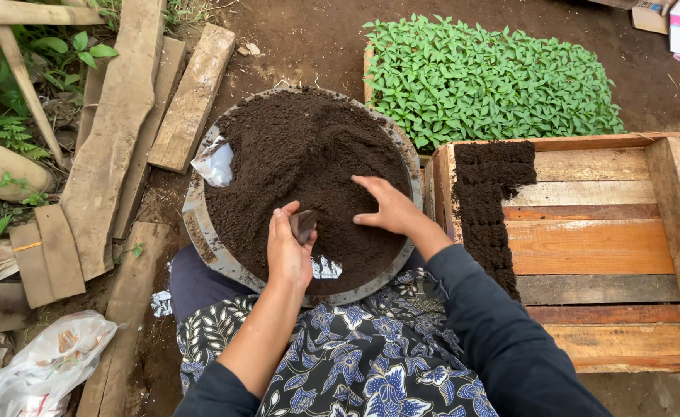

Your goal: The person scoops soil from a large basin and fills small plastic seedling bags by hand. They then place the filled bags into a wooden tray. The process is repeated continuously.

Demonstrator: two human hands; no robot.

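Here, in the head view, the left hand [288, 251] is closed around a small clear soil-filled plastic pouch [304, 225], upright at the near edge of the soil basin [201, 232]. Just right and slightly farther, the right hand [389, 205] lies open, fingers spread, flat on dark crumbly soil [294, 147].

Left hand [288, 249]: forearm bare, sleeve pushed up, fingers curled closed in a loose cupped grip. Right hand [390, 207]: long dark sleeve, wrist bent, palm down, fingers spread flat, pointing left.
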